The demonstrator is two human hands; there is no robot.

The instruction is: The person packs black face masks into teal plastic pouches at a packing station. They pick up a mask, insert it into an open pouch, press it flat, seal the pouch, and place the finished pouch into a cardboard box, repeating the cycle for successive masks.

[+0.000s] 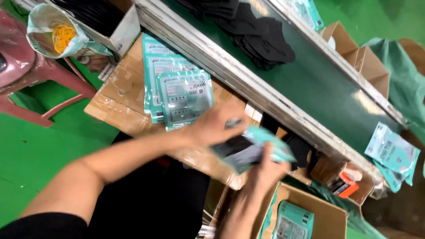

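Both hands meet over the near edge of the bench point(116, 102), a low surface of flattened cardboard wrapped in clear tape. The left hand point(215, 126) reaches in from the lower left and closes on a teal plastic packet point(254, 150), gripping its upper left end; the right hand point(261, 175) comes up from below and closes on the same packet from underneath. The packet is held in the air between them, just above the bench edge, and something dark shows inside it (motion blur hides the details, and the exact finger placement cannot be told).

Behind the hands, on the bench, lies a small stack of flat teal packets point(177, 93) with pale labels, overlapping one another. Beyond the bench runs a dark green conveyor belt point(318, 84) with metal side rails, crossing the view from upper left to lower right. A heap of black fabric pieces point(256, 35) sits on the belt, well apart from the hands.

Below the right hand stands an open cardboard box point(330, 217) with another teal packet lying inside it. To the right, past the belt's near rail, more teal packets point(392, 155) hang over the edge of something hidden. At the upper left a bag of yellow rubber bands point(59, 33) rests near a pink plastic stool point(26, 71), which stands on the green floor point(35, 155).
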